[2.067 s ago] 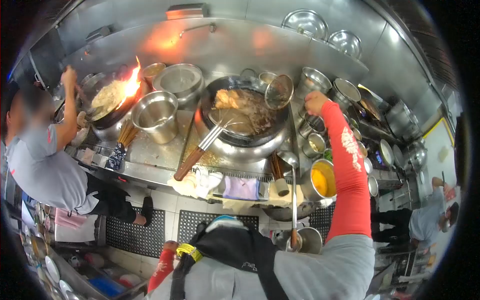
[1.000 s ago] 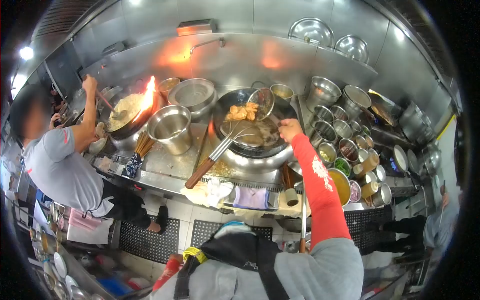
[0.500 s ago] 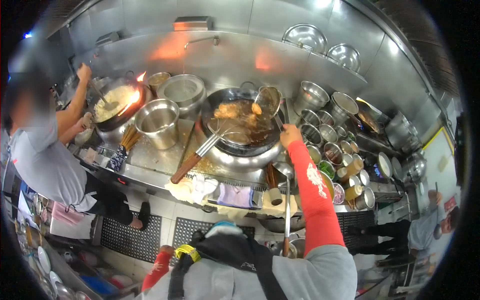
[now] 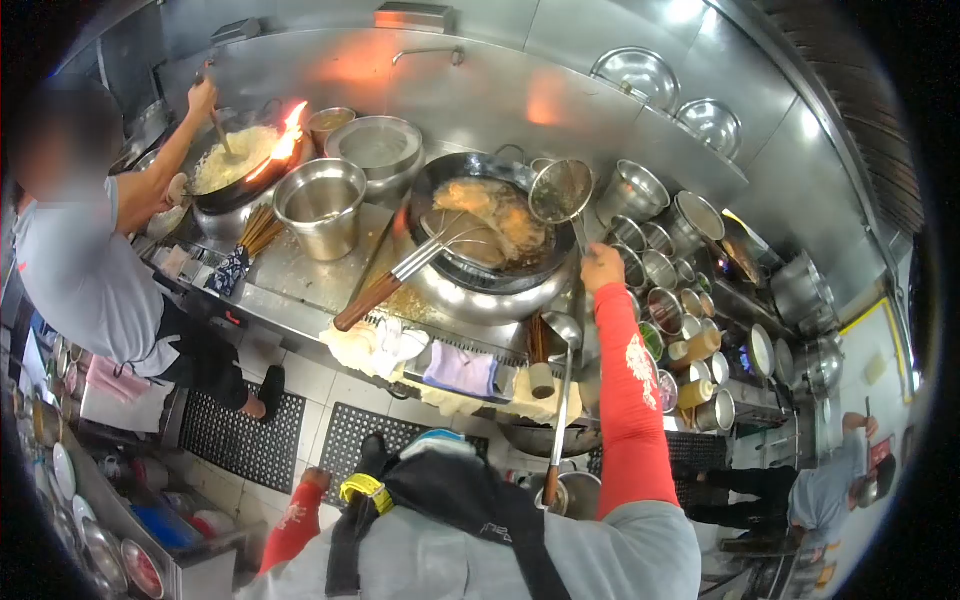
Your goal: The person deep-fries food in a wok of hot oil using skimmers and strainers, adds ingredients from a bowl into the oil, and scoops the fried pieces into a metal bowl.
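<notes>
My right hand (image 4: 602, 267), in a red sleeve, grips the handle of a round mesh strainer (image 4: 561, 192). The strainer is over the right rim of a large black wok (image 4: 425, 180). Golden-brown fried pieces (image 4: 470, 198) lie in bubbling oil inside the wok. A wire skimmer (image 4: 372, 298) rests across the wok's front left rim, its wooden handle pointing toward me, with no hand on it. Low at my side hangs my left hand (image 4: 317, 478), away from the counter; its fingers are too small to make out.
A steel pot (image 4: 320, 210) and a lidded pot (image 4: 375, 150) stand left of the wok. On the right are several steel containers (image 4: 660, 268). A ladle (image 4: 563, 410) leans over the front edge near folded cloths (image 4: 462, 368). At far left a co-worker (image 4: 95, 270) stirs a flaming wok (image 4: 235, 185).
My right hand has moved the strainer right, from above the oil to the wok's rim. The oil foams more around the fried pieces. The co-worker's flame has risen.
</notes>
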`<state>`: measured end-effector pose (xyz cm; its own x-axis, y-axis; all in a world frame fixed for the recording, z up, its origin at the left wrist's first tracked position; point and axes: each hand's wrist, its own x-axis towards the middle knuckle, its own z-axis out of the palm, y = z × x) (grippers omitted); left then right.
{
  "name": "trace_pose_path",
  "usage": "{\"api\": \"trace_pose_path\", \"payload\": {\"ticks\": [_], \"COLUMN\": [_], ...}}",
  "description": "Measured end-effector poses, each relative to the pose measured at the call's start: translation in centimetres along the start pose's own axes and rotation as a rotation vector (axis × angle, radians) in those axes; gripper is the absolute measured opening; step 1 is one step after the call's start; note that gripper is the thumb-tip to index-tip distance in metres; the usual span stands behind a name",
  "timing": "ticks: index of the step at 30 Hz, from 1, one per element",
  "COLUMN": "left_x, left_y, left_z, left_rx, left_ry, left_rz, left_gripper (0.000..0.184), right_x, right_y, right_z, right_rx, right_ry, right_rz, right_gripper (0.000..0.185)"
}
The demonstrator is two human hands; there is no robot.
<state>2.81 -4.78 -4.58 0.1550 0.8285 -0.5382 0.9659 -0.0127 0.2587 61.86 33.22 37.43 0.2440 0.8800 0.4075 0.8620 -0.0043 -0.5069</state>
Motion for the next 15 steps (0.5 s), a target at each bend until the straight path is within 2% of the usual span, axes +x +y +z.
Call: {"api": "trace_pose_path", "payload": {"ticks": [1, 3, 4, 7, 8, 10, 12, 14, 15], "left_x": [0.4, -0.7, -0.4, -0.7, -0.7, -1.8, -3.2, -2.5, -1.2], "left_y": [-0.7, 1.7, -0.6, -1.3, -1.7, -1.2, 0.8, -1.3, -3.6], "left_z": [1.2, -1.4, 1.1, 2.7, 2.5, 1.9, 0.5, 2.4, 4.7], "left_rx": [-0.105, -0.604, -0.262, -0.466, -0.323, -0.520, -0.854, -0.646, -0.136], "left_ry": [0.001, -0.075, 0.059, 0.114, -0.028, -0.024, 0.017, -0.009, -0.086], "left_rz": [-0.072, -0.501, -0.133, -0.345, -0.267, -0.370, -0.652, -0.457, -0.215], "left_gripper": [0.024, 0.026, 0.033, 0.036, 0.035, 0.035, 0.035, 0.033, 0.026], "right_x": [0.1, -0.6, -0.6, -1.0, -0.8, -1.2, -1.6, -1.7, -1.9], "right_y": [1.0, -0.1, 0.0, 0.4, 0.3, 0.4, -0.5, -0.7, 0.0], "right_z": [0.9, 0.3, 0.5, 1.5, 1.9, 2.7, 2.6, 2.8, 3.6], "right_rx": [0.041, 0.176, 0.248, 0.457, 0.525, 0.570, 0.492, 0.408, 0.407], "right_ry": [0.006, -0.062, -0.082, -0.101, -0.098, -0.112, -0.095, -0.069, -0.047], "right_rz": [0.015, 0.121, 0.162, 0.250, 0.266, 0.303, 0.307, 0.294, 0.280], "right_gripper": [0.033, 0.037, 0.037, 0.040, 0.042, 0.044, 0.039, 0.036, 0.035]}}
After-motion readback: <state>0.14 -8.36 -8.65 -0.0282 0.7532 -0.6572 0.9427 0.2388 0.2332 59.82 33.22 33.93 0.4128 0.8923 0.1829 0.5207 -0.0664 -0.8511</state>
